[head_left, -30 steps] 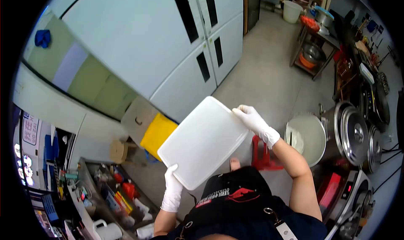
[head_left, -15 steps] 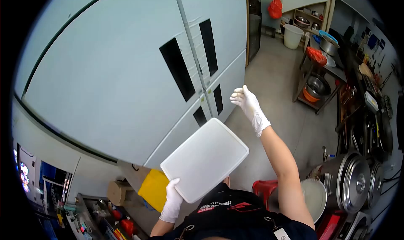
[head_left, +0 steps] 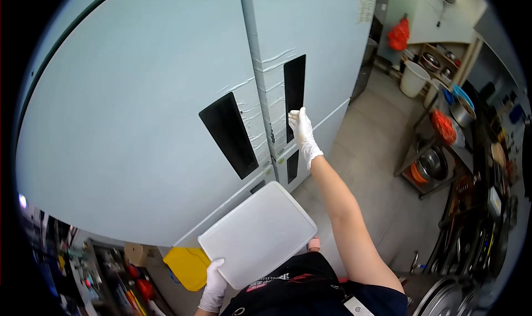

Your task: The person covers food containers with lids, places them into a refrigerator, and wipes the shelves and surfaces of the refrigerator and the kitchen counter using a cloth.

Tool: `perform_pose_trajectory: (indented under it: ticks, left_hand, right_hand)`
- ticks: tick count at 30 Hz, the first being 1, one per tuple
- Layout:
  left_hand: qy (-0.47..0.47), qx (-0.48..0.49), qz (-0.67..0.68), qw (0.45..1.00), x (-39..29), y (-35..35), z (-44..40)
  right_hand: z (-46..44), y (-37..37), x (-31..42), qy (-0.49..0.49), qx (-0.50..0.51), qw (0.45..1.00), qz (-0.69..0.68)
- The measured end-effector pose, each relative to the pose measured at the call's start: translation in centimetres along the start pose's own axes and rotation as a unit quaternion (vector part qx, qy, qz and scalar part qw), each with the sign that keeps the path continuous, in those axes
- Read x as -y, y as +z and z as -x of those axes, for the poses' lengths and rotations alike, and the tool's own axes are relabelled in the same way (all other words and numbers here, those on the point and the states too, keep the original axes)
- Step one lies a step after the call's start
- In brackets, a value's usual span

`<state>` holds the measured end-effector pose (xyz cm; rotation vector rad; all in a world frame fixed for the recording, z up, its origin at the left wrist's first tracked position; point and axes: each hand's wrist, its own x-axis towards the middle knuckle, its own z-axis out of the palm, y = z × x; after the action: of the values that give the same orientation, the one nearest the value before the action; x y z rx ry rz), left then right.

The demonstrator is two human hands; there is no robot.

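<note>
Now your left hand (head_left: 214, 280) pinches the lid (head_left: 257, 233) by its edge.
Right hand (head_left: 302, 132) (grip unclear) at handle (head_left: 295, 79), floor (head_left: 371, 166) beyond.

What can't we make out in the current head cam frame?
All in the head view:
- White lid: underside, and any box beneath, hidden by its top face.
- Left hand: fingers under the lid, hidden by it.
- Right hand: contact with the black panel unclear from this angle.
- Cabinet: inside hidden by its doors.
- Notice: print too small.
- Pot lid: cut off by the bottom edge.
</note>
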<state>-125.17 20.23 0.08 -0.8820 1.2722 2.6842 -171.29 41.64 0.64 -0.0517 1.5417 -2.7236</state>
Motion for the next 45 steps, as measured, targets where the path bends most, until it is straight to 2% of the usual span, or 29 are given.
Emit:
perform_pose_trajectory:
  ticks: [3, 6, 8, 9, 10, 11, 12, 14, 15, 16, 17, 18, 23, 25, 28, 29, 30, 31, 36, 40, 45]
  left_hand:
    - [0.038, -0.050, 0.048, 0.997, 2.4, 2.7, 1.2]
    - [0.048, -0.082, 0.099, 0.991, 4.6, 5.2, 2.1]
    - [0.057, -0.096, 0.115, 0.987, 6.0, 6.4, 2.3]
    - [0.061, -0.103, 0.123, 0.985, 6.6, 6.7, 2.3]
    - [0.059, -0.100, 0.122, 0.986, 6.9, 7.0, 2.1]
    - [0.053, -0.097, 0.122, 0.986, 7.2, 7.2, 2.0]
    - [0.046, -0.093, 0.120, 0.987, 7.5, 7.4, 2.0]
    - [0.050, -0.101, 0.121, 0.986, 7.4, 8.4, 1.0]
    - [0.049, -0.105, 0.115, 0.987, 7.3, 8.8, 0.8]
    - [0.045, -0.107, 0.106, 0.988, 7.2, 8.7, 0.3]
    - [0.038, -0.107, 0.095, 0.989, 7.4, 8.4, -0.4]
    - [0.033, -0.104, 0.086, 0.990, 7.5, 8.7, -1.1]
    - [-0.002, -0.049, 0.061, 0.997, 6.6, 11.6, -5.6]
    - [0.003, -0.059, 0.044, 0.997, 6.2, 14.4, -7.6]
    - [0.003, -0.049, 0.053, 0.997, 6.2, 18.8, -11.3]
    - [0.001, -0.040, 0.060, 0.997, 6.3, 20.3, -12.8]
    - [0.000, -0.031, 0.070, 0.997, 6.4, 21.8, -14.4]
    - [0.004, -0.027, 0.079, 0.997, 6.5, 23.4, -16.0]
    - [0.028, -0.021, 0.121, 0.992, 6.6, 31.5, -22.8]
    - [0.092, -0.027, 0.157, 0.983, 5.2, 37.7, -28.0]
    - [0.166, -0.050, 0.174, 0.969, 2.6, 42.3, -34.9]
  right_hand:
    - [-1.1, 0.3, -1.7, -0.020, 0.011, 0.997, 0.071]
    - [-1.6, 0.0, -1.8, -0.015, 0.020, 0.998, 0.062]
    - [-0.3, 0.5, -0.3, -0.020, -0.014, 0.997, 0.071]
    - [-0.3, 0.1, -0.6, -0.032, -0.097, 0.987, 0.122]
    - [1.3, -1.2, 0.8, 0.030, -0.117, 0.985, 0.124]
    - [2.5, -3.9, 1.4, 0.030, -0.074, 0.993, 0.090]
    - [5.2, -4.8, 4.6, 0.074, -0.127, 0.985, 0.095]
    - [8.4, -10.1, 7.5, 0.038, -0.060, 0.997, -0.031]
    - [9.1, -14.3, 8.0, 0.043, -0.133, 0.989, -0.038]
    - [9.1, -23.2, 6.2, 0.019, -0.087, 0.994, 0.057]
    - [11.9, -24.2, 9.4, 0.014, -0.162, 0.987, 0.009]
    - [14.0, -23.4, 13.2, -0.066, -0.163, 0.984, 0.034]
    - [13.6, -38.1, 22.0, -0.137, -0.264, 0.933, 0.205]
    - [12.6, -43.4, 24.7, -0.152, -0.277, 0.891, 0.326]
    - [10.5, -50.5, 28.0, -0.155, -0.239, 0.785, 0.550]
    - [9.2, -50.5, 28.4, -0.167, -0.304, 0.844, 0.409]
    - [7.9, -50.7, 28.7, -0.201, -0.365, 0.873, 0.253]
    - [7.0, -51.5, 29.6, -0.206, -0.391, 0.875, 0.200]
    - [2.1, -56.8, 31.9, -0.179, -0.431, 0.862, 0.196]
    - [-1.2, -61.1, 33.2, -0.149, -0.453, 0.851, 0.219]
    - [-3.9, -64.0, 33.9, -0.118, -0.475, 0.835, 0.250]
